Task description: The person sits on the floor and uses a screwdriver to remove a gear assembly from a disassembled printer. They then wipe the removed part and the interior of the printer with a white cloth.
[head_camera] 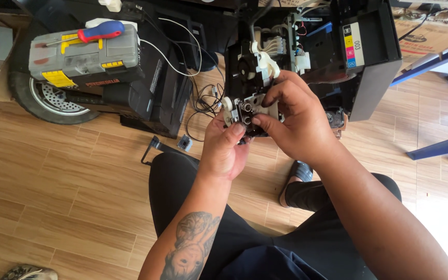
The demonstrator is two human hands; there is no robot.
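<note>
Printer part point(249, 115) gripped in my left hand point(224, 148) and right hand point(291, 122).
I sit on wood-look floor point(79, 192); opened printer point(307, 57) ahead, grey toolbox point(81, 57) beside a tyre point(47, 98).

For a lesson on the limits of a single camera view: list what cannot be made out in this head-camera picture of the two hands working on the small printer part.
- Small black and white part: its lower half is hidden by the left hand and right hand.
- Opened printer: its top is cut off by the upper edge.
- Screwdriver tip: too small to tell.
- Wheel: mostly hidden under the grey toolbox.
</note>
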